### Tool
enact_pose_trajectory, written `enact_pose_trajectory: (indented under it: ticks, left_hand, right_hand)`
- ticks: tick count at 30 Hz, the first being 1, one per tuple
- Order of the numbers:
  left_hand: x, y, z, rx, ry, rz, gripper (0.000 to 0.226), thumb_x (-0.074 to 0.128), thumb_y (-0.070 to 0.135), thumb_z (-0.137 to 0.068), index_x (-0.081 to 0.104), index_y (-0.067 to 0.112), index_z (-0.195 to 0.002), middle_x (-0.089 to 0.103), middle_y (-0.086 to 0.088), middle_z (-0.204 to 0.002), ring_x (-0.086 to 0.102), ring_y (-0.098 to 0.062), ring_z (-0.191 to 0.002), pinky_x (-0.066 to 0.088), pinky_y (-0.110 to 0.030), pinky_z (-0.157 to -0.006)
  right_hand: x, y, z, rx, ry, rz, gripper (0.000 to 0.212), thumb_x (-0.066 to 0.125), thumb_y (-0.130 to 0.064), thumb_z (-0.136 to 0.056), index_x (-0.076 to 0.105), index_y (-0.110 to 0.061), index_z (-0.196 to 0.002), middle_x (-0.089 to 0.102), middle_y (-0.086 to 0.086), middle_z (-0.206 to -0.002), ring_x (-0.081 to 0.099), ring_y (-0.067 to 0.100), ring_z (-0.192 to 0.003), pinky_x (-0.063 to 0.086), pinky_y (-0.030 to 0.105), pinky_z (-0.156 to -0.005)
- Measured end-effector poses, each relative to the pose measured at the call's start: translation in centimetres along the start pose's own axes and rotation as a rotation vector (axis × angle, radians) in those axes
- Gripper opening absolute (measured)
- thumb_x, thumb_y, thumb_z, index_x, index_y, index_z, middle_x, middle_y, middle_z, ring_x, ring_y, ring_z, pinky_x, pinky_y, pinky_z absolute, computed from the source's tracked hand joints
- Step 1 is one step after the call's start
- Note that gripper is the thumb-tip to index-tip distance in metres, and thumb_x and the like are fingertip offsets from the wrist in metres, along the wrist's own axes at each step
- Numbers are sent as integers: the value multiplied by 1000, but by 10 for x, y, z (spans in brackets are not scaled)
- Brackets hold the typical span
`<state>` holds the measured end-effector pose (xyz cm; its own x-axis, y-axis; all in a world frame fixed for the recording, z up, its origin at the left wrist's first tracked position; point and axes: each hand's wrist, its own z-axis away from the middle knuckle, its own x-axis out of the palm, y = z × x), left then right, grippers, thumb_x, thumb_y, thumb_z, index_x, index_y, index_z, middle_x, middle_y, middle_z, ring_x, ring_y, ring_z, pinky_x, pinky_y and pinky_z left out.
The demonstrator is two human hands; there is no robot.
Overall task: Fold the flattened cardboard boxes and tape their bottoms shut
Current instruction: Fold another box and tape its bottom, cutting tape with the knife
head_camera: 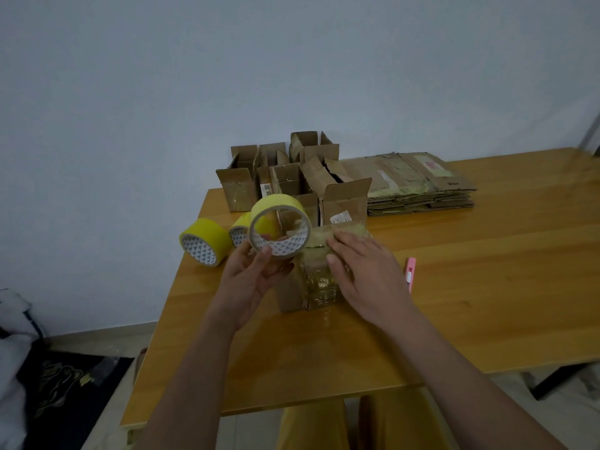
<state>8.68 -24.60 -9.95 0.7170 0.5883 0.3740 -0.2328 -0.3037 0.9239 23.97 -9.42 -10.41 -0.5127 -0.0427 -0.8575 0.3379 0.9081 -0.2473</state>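
The left hand (251, 274) holds a roll of yellow tape (278, 226) lifted off the table (487, 271), its thumb hooked through the core and the fingers (271, 238) curled round the lower rim from behind; the roll's open side faces the camera. The right hand (363, 271) lies flat with straight, slightly spread fingers on top of the small cardboard box (311, 287) that stands on the table just in front of the person; the palm presses a strip of glossy tape onto the box's upward-facing flaps. The taped roll sits just left of the box's far corner, close to the right fingertips.

Right of the right hand, a pink utility knife (410, 274) lies on the table, near the wrist but not touching it. Left of the held roll, two more yellow tape rolls (203, 241) rest at the table's left edge, the outer one overhanging close to the rim. Behind the hands stands a cluster of folded open boxes (285, 177) with flaps up, touching one another, at the far left corner against the wall. Beside them to the right is a stack of flattened boxes (418, 186). The right half of the table and the strip along the near edge are bare wood. The floor (107, 339) drops away left of the table.
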Motion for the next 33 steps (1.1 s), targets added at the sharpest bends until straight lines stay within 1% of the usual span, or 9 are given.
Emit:
enact_pose_trajectory:
  ticks: [8,11,14,17,21,26,29,31,33]
  left_hand:
    - [-14,7,5,-16,-6,18,93,88,37,-65,43,-3,-136,57,-24,-132,57,-37,-121,50,-44,-99]
    - [-32,9,13,3,53,-12,89,90,39,-62,48,0,-129,59,-23,-130,60,-34,-118,53,-41,-95]
    - [-42,7,24,-51,70,-50,56,78,25,-75,53,7,-122,59,-20,-130,62,-31,-116,54,-40,-94]
    - [-44,8,30,-72,39,-320,52,82,22,-76,56,11,-119,63,-12,-125,62,-24,-116,54,-37,-94]
    - [-41,19,30,-145,-41,-644,54,78,13,-76,55,19,-124,64,3,-119,63,-11,-107,54,-22,-80]
    - [-18,30,20,-127,-68,-715,55,65,50,-73,60,13,-114,68,-2,-110,65,-15,-102,56,-31,-86]
    - [-10,33,12,-55,32,-785,86,50,80,-76,60,-2,-102,65,-11,-94,62,-25,-88,50,-43,-84]
    - [-3,33,5,-15,68,-880,66,52,67,-85,62,3,-101,64,-13,-92,63,-26,-82,51,-44,-76]
    - [6,34,-4,14,98,-966,24,56,33,-95,64,14,-107,67,-6,-92,66,-17,-79,54,-29,-67]
  right_hand:
    - [-3,14,-6,-51,5,-88,46,28,-41,-104,57,-22,-134,55,-3,-140,48,12,-131,36,39,-110]
    - [-5,18,-7,-41,20,-118,44,30,-40,-104,59,-23,-133,56,-5,-139,49,11,-130,36,39,-110]
    - [-4,19,-7,-38,28,-135,45,29,-40,-104,61,-22,-130,58,-4,-137,50,11,-129,38,42,-109]
    - [-4,15,-9,-18,31,-162,47,30,-39,-101,63,-21,-128,59,-4,-136,51,11,-128,35,40,-111]
    - [-5,13,-12,9,20,-251,46,34,-36,-96,65,-19,-125,58,-2,-136,51,11,-128,34,42,-113]
    - [-3,21,-14,-12,26,-299,47,34,-40,-95,66,-22,-125,59,-5,-136,50,8,-127,34,41,-112]
    - [-5,17,-14,6,28,-268,45,35,-38,-95,65,-22,-125,59,-5,-136,50,8,-127,30,40,-113]
    - [-7,8,-16,20,-3,-160,53,29,-51,-95,60,-27,-130,56,-5,-139,48,8,-129,22,40,-115]
    - [-6,-1,-13,18,-48,-34,67,20,-73,-90,50,-37,-137,50,-5,-144,44,11,-132,15,45,-118]
